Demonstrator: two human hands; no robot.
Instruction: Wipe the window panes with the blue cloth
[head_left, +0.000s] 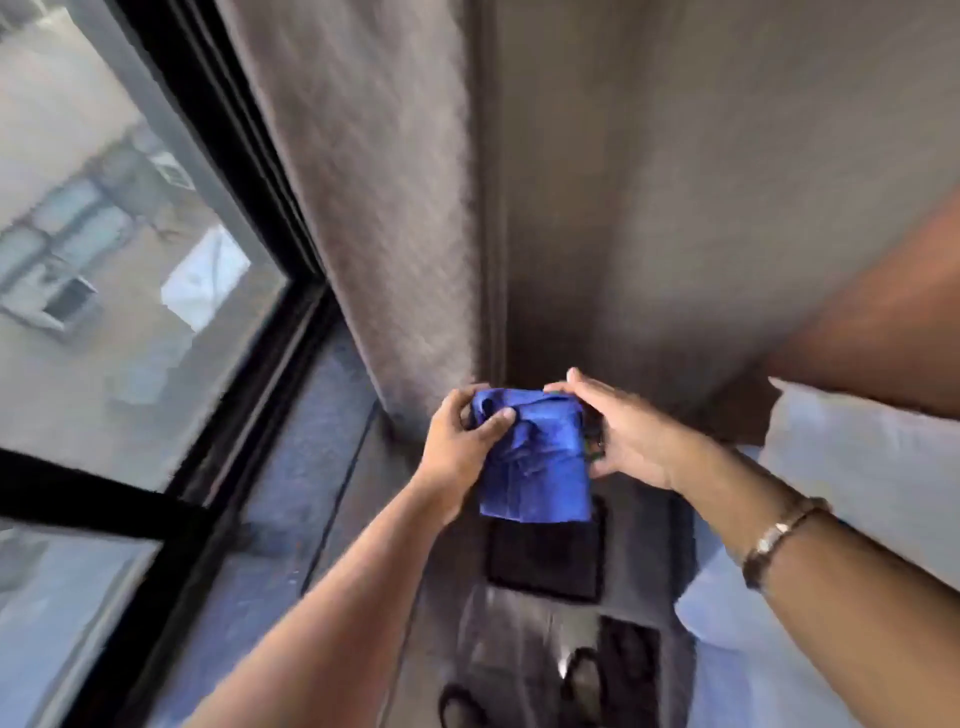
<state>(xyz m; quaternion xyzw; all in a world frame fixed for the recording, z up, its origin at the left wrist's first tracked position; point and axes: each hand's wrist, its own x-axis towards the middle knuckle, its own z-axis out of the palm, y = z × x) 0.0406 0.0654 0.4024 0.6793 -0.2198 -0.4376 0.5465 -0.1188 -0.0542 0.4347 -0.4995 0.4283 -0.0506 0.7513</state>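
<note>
A blue cloth (535, 457) hangs folded between both hands at the centre of the view. My left hand (460, 447) grips its left top corner, thumb over the fabric. My right hand (628, 436) holds the right top edge, fingers behind the cloth. The window pane (119, 270) with its black frame (249, 176) fills the left side, well left of the cloth. A lower pane (57, 613) lies below a black crossbar. The picture is blurred by motion.
A grey curtain (374, 208) hangs between the window and the wall corner. A dark stone sill (291, 467) runs under the frame. A white pillow (872, 467) and bedding lie at right. Sandals (582, 680) and a black mat (545, 561) are on the floor below.
</note>
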